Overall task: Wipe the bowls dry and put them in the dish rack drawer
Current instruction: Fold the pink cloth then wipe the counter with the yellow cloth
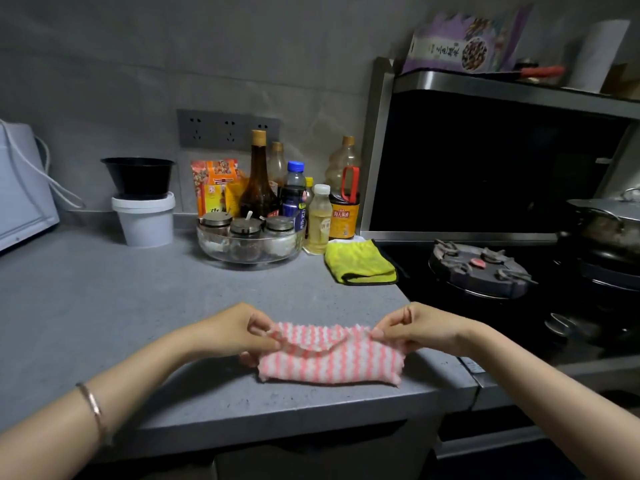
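The left grip (pixel 239 329) and the right grip (pixel 419 329) each pinch one upper corner of the pink cloth (pixel 332 362), thumb against curled fingers. Both grips are therefore narrow and holding the cloth. The cloth is stretched between them. Its lower part lies folded on the counter (pixel 104 306), just under the grips and near the front edge. Its upper edge is lifted and sags a little in the middle.

I judge this step to be the preparing of the cloth for wiping, either folding or opening it; which of the two I cannot tell. No bowl is in either grip. The only bowl I see is a black bowl (pixel 138 176), well apart from the left grip, beyond it and to its left, standing on a white tub (pixel 143 220) by the wall. Whether it is one of the bowls to dry, I cannot say. The dish rack drawer is not in view.

To do the step well, both grips should pull equally, so that the edge is straight and the layers lie flat without wrinkles. A flat pad of a few layers takes water better and fits inside a bowl. The stove (pixel 481 268) is beyond the right grip, to its right, so the cloth is better kept on the counter side.
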Tool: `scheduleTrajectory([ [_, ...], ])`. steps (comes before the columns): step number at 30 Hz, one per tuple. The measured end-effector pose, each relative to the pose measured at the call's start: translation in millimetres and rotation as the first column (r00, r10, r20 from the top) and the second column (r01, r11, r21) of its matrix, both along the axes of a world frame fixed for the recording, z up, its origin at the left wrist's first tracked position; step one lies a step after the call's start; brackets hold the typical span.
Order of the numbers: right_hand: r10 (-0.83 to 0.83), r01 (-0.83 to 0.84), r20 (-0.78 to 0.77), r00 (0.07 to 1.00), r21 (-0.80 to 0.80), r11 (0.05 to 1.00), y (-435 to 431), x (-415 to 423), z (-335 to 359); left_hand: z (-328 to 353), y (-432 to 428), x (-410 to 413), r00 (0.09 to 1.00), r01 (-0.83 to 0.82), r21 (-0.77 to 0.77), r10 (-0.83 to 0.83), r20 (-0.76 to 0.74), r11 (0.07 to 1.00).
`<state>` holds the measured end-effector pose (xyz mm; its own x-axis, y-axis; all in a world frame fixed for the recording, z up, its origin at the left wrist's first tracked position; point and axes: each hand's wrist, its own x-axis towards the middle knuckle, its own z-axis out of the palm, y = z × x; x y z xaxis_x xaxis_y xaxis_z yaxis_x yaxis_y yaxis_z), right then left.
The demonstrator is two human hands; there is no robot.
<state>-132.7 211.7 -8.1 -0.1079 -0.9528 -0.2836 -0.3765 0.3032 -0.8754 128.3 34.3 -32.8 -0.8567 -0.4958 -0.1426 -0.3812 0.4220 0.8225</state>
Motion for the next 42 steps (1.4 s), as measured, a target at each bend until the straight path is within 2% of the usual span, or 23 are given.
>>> scheduleTrajectory([
  [3,-0.103,0.098,-0.12,0.987,-0.047,0.994,-15,-1,-1,-2,-11,-16,0.997,-0.068,-0.072,0.065,-0.046,0.995],
  [7,-0.179,0.158,-0.269,0.946,-0.097,0.983,-31,-2,-7,-6,-24,-33,0.993,-0.114,-0.23,0.12,0.01,0.967],
  [11,-0.148,0.126,-0.366,0.919,-0.081,0.989,-43,-3,-13,-9,-32,-40,0.982,-0.079,-0.359,0.134,0.13,0.93],
  [14,-0.078,0.072,-0.476,0.876,-0.03,0.997,-52,-3,-15,-2,-26,-48,0.959,0.019,-0.461,0.114,0.26,0.887],
  [18,0.053,0.001,-0.584,0.81,0.092,0.996,-61,-2,-10,2,-15,-70,0.97,0.143,-0.395,-0.05,0.236,0.908],
  [21,0.059,-0.061,-0.628,0.776,0.019,0.998,-58,-1,-5,1,-4,-90,0.947,0.231,-0.336,-0.131,0.294,0.913],
  [23,0.032,-0.106,-0.592,0.806,-0.092,0.99,-54,-1,-1,1,-3,-97,0.949,0.24,-0.314,-0.154,0.274,0.919],
  [26,-0.047,-0.115,-0.536,0.843,-0.265,0.957,-45,-1,2,7,-3,-96,0.965,0.227,-0.203,-0.192,0.18,0.953],
  [28,-0.154,-0.044,-0.49,0.858,-0.368,0.929,-40,0,1,15,-1,-91,0.973,0.214,-0.096,-0.204,0.104,0.972],
  [30,-0.329,0.117,-0.441,0.835,-0.441,0.89,-35,1,-2,24,4,-86,0.988,0.144,0.031,-0.142,-0.061,0.989],
  [31,-0.409,0.224,-0.386,0.827,-0.441,0.869,-33,5,-2,28,7,-84,0.984,0.09,0.083,-0.076,-0.16,0.992],
  [33,-0.469,0.393,-0.22,0.855,-0.313,0.865,-30,15,3,35,8,-80,0.958,-0.026,0.168,0.073,-0.279,0.985],
  [34,-0.444,0.416,-0.114,0.889,-0.203,0.886,-28,20,7,39,9,-78,0.944,-0.066,0.206,0.128,-0.305,0.976],
  [36,-0.338,0.344,0.098,0.936,-0.058,0.937,-24,31,15,45,11,-73,0.924,-0.108,0.258,0.192,-0.33,0.96],
  [37,-0.3,0.316,0.182,0.936,-0.068,0.946,-24,36,18,48,11,-70,0.921,-0.127,0.26,0.212,-0.328,0.957],
  [39,-0.313,0.372,0.286,0.906,-0.184,0.91,-28,43,20,54,11,-63,0.925,-0.161,0.228,0.227,-0.304,0.96],
  [42,-0.35,0.446,0.31,0.884,-0.336,0.83,-32,50,28,61,12,-56,0.913,-0.243,0.164,0.282,-0.294,0.956],
])
